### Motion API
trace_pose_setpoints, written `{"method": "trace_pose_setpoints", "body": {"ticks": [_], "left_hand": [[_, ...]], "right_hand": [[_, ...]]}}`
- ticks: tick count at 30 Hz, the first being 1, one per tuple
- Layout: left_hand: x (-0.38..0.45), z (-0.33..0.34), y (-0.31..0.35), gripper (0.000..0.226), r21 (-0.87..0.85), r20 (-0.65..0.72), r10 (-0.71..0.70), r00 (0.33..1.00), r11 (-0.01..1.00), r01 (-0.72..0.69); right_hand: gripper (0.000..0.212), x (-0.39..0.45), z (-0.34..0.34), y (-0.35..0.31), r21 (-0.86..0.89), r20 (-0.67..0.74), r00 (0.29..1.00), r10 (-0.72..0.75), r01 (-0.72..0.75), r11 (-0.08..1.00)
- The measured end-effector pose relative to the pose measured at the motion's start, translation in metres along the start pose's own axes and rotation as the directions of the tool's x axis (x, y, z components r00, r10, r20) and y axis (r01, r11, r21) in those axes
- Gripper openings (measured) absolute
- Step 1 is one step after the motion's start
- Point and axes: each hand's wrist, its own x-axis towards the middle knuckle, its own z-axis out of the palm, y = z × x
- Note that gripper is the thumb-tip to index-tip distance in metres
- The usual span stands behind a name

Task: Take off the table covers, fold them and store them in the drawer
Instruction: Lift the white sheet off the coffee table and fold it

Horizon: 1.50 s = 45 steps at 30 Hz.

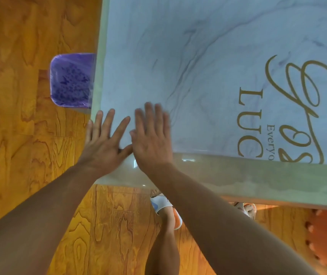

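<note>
**Both palms flat on the table cover's near-left corner**

The marble-print table cover (208,62), lettered in gold at the right, lies spread over the table (277,185), with a clear film over the table's near edge. The left hand (105,143) lies on its near-left corner, fingers straight and spread wide. The right hand (152,139) presses flat just beside it, fingers straight and close together, slightly blurred. A purple bin (71,80) stands on the wooden floor (19,135) at the left. A white sandal (164,207) shows below the table edge.
</note>
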Motion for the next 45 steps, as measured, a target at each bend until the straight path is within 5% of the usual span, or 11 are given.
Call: {"method": "trace_pose_setpoints", "body": {"ticks": [6, 13, 18, 21, 24, 27, 30, 32, 33, 38, 45], "left_hand": [[-0.001, -0.001, 0.0, 0.081, 0.016, 0.006, 0.013, 1.0, 1.0, -0.013], [-0.005, -0.003, 0.002, 0.082, 0.043, -0.036, 0.027, 0.999, 0.999, -0.025], [-0.005, -0.007, 0.006, 0.083, 0.032, -0.018, 0.003, 1.0, 0.999, -0.003], [-0.017, -0.024, 0.027, 0.079, -0.092, -0.003, -0.202, 0.979, 0.975, 0.201], [-0.027, -0.042, 0.048, 0.092, -0.532, 0.121, -0.555, 0.823, 0.664, 0.526], [-0.022, -0.046, 0.05, 0.097, -0.645, 0.257, -0.68, 0.687, 0.408, 0.646], [-0.006, -0.048, 0.035, 0.062, -0.84, 0.412, -0.693, 0.592, -0.036, 0.542], [-0.001, -0.06, 0.029, 0.041, -0.8, 0.594, -0.515, 0.618, -0.457, 0.388], [-0.001, -0.066, 0.031, 0.036, -0.747, 0.62, -0.438, 0.651, -0.584, 0.318], [-0.015, -0.065, 0.091, 0.029, -0.56, 0.639, -0.256, 0.725, -0.801, 0.21], [-0.01, -0.035, 0.213, 0.033, -0.48, 0.717, -0.143, 0.682, -0.811, 0.335]], "right_hand": [[0.068, -0.014, -0.005, 0.061, -0.112, 0.126, 0.992, 0.017, -0.003, 0.994], [0.069, -0.084, -0.061, 0.238, -0.255, 0.151, 0.916, 0.373, -0.328, 0.91], [0.066, -0.09, -0.065, 0.263, -0.264, 0.165, 0.929, 0.333, -0.283, 0.922], [0.069, -0.089, -0.067, 0.265, -0.243, 0.211, 0.926, 0.313, -0.261, 0.934], [0.076, -0.088, -0.076, 0.274, -0.235, 0.303, 0.912, 0.275, -0.208, 0.949], [0.08, -0.087, -0.085, 0.286, -0.25, 0.38, 0.903, 0.201, -0.109, 0.962], [0.08, -0.09, -0.085, 0.292, -0.313, 0.364, 0.913, 0.186, -0.069, 0.947], [0.08, -0.091, -0.082, 0.292, -0.326, 0.346, 0.921, 0.177, -0.058, 0.944], [0.08, -0.092, -0.081, 0.293, -0.328, 0.339, 0.926, 0.169, -0.052, 0.943], [0.078, -0.094, -0.076, 0.296, -0.308, 0.291, 0.944, 0.156, -0.062, 0.949], [0.077, -0.094, -0.074, 0.298, -0.268, 0.294, 0.942, 0.161, -0.081, 0.96]]}}
